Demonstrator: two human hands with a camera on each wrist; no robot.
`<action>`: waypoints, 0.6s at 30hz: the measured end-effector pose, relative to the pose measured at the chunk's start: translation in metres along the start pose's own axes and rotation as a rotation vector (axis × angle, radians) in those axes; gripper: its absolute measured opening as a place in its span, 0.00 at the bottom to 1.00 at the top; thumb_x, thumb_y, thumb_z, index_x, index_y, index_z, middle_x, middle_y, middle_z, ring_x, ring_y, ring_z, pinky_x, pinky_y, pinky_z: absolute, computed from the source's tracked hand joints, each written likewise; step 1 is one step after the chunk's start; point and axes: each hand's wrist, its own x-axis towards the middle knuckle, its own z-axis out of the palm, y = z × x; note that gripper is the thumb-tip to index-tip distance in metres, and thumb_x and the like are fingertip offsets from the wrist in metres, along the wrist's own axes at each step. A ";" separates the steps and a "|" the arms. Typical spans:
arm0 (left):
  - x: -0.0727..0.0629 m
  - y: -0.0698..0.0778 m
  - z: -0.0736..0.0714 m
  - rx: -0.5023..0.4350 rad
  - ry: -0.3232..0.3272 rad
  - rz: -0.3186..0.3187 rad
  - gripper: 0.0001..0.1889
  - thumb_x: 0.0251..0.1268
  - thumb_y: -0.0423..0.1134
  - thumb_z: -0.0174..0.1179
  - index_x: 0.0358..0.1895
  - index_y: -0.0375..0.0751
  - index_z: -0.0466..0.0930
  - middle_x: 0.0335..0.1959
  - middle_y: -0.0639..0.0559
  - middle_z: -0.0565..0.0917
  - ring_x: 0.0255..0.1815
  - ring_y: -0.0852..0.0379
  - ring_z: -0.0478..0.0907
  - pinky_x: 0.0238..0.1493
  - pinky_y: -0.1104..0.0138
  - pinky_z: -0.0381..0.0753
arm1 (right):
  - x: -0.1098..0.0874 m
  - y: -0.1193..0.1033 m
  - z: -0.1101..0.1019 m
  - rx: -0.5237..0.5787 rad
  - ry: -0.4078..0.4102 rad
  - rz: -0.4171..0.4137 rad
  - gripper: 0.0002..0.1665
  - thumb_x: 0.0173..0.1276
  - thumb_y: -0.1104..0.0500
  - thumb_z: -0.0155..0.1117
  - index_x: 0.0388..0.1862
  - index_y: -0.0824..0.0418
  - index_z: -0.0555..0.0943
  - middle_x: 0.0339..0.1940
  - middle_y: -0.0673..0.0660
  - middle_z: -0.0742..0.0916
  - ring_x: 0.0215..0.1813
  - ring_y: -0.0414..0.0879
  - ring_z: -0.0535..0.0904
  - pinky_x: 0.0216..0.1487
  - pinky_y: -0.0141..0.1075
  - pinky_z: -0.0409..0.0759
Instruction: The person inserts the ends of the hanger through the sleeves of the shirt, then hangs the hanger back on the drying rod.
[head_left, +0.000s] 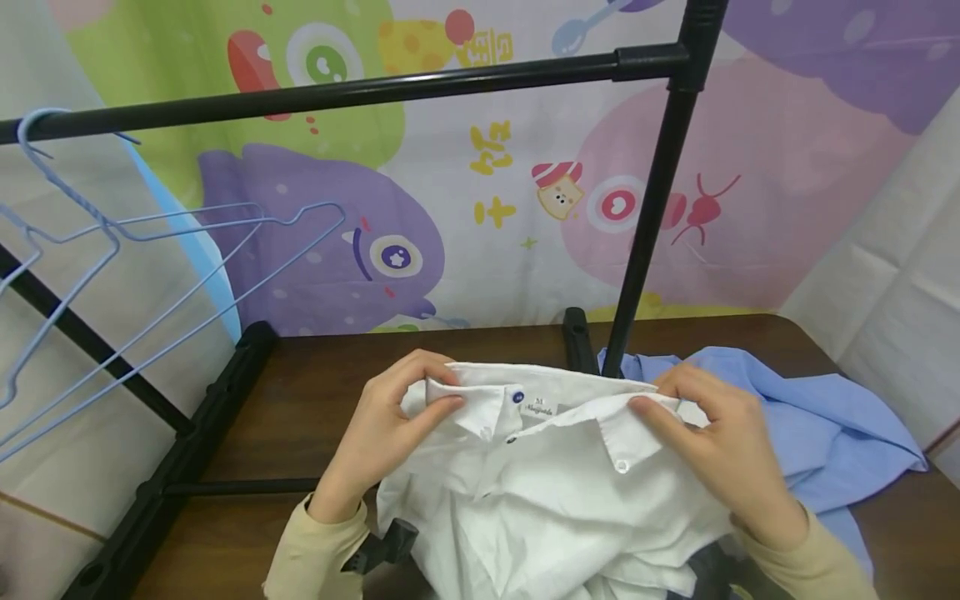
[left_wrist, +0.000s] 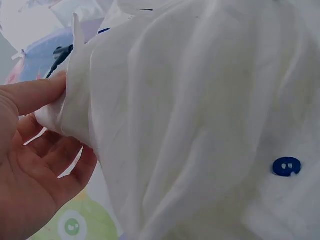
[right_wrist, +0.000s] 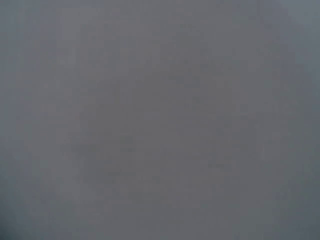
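A white button-up shirt point(head_left: 540, 500) hangs between my two hands in the head view, its collar toward the top and its front facing me. My left hand point(head_left: 397, 421) pinches the collar's left end between thumb and fingers. At the other end of the collar, my right hand point(head_left: 712, 433) pinches the cloth the same way. Dark blue buttons and a neck label point(head_left: 539, 407) show at the collar opening. In the left wrist view, the shirt cloth point(left_wrist: 185, 115) fills most of the picture beside my left hand point(left_wrist: 45, 160). Grey blur covers the right wrist view.
Light blue hangers point(head_left: 172, 221) hang at the left from a black rack's top bar point(head_left: 375, 90). The rack's right post point(head_left: 648, 217) rises behind the shirt. A blue garment point(head_left: 840, 425) lies on the brown table point(head_left: 330, 375) at the right. Behind stands a cartoon-printed curtain point(head_left: 517, 275).
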 end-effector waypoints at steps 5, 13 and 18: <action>-0.001 -0.003 0.001 0.030 0.031 -0.017 0.25 0.49 0.29 0.66 0.53 0.43 0.71 0.41 0.53 0.80 0.42 0.59 0.77 0.45 0.67 0.74 | -0.001 0.001 0.005 -0.013 -0.031 -0.009 0.16 0.43 0.65 0.74 0.20 0.51 0.74 0.23 0.42 0.78 0.31 0.30 0.71 0.35 0.23 0.66; -0.001 -0.002 0.000 0.003 -0.071 -0.153 0.31 0.51 0.35 0.66 0.60 0.49 0.66 0.38 0.57 0.84 0.39 0.64 0.79 0.40 0.69 0.73 | -0.002 0.002 0.011 0.012 -0.063 -0.025 0.26 0.45 0.68 0.72 0.46 0.58 0.80 0.27 0.45 0.81 0.31 0.32 0.71 0.30 0.23 0.65; -0.001 -0.002 0.000 0.025 -0.076 -0.214 0.28 0.49 0.36 0.67 0.57 0.51 0.71 0.34 0.58 0.85 0.37 0.66 0.80 0.37 0.70 0.72 | -0.002 0.001 0.010 0.007 -0.123 -0.001 0.16 0.53 0.68 0.67 0.42 0.57 0.83 0.34 0.46 0.84 0.31 0.32 0.70 0.30 0.25 0.65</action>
